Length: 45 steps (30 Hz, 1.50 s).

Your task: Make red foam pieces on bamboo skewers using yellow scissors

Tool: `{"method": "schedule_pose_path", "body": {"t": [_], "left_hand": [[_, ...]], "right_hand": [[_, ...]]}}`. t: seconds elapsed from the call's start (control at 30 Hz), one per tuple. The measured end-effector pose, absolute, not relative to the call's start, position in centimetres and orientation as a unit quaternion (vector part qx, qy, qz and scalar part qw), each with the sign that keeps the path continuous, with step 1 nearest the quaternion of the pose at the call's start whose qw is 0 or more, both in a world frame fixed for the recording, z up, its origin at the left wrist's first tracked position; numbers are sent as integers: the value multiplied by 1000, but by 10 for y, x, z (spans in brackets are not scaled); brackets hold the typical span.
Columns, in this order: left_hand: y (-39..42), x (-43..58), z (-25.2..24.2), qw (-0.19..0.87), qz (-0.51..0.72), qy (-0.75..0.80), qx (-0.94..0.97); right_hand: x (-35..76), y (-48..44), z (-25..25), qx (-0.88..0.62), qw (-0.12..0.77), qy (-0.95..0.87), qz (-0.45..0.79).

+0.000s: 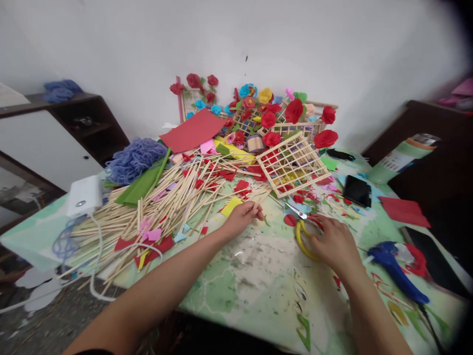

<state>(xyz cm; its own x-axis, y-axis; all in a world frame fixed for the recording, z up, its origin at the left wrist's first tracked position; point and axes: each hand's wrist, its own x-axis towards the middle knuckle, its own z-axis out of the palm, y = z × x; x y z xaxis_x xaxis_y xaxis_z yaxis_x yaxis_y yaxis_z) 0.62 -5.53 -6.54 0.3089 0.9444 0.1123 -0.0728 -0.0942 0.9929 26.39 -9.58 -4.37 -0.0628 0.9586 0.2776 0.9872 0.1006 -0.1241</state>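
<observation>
My left hand rests on the table with its fingers curled, pinching at the ends of wooden sticks beside a yellow paper scrap. My right hand is closed on the yellow-handled scissors, whose blades point up and left over red paper bits. A wooden lattice frame lies just beyond both hands.
Paper flowers on lattice frames stand against the wall. A red sheet, green sheet, purple yarn and white power bank lie at left. A black phone and blue glue gun lie at right.
</observation>
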Motion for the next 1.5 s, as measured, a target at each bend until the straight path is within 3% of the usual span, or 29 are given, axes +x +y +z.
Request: {"method": "schedule_pose_path", "body": {"t": [0.47, 0.8, 0.93, 1.07, 1.17, 1.33, 1.5], "left_hand": [[-53, 6, -70, 550, 471, 377, 578], [-52, 6, -70, 617, 496, 379, 478], [-50, 3, -73, 582, 475, 373, 545], [-49, 2, -71, 560, 438, 357, 606], [-52, 4, -66, 615, 456, 355, 537], [-63, 7, -59, 722, 472, 304, 404], [-74, 7, -48, 753, 389, 258, 463]], "right_hand": [[250, -99, -49, -688, 137, -713, -24], [243, -90, -39, -715, -22, -699, -2], [244, -88, -25, -721, -19, -693, 8], [249, -90, -9, -745, 19, -667, -8], [249, -91, -3, -732, 110, -672, 35], [219, -90, -15, -602, 358, -663, 265], [176, -93, -31, -526, 505, -512, 455]]}}
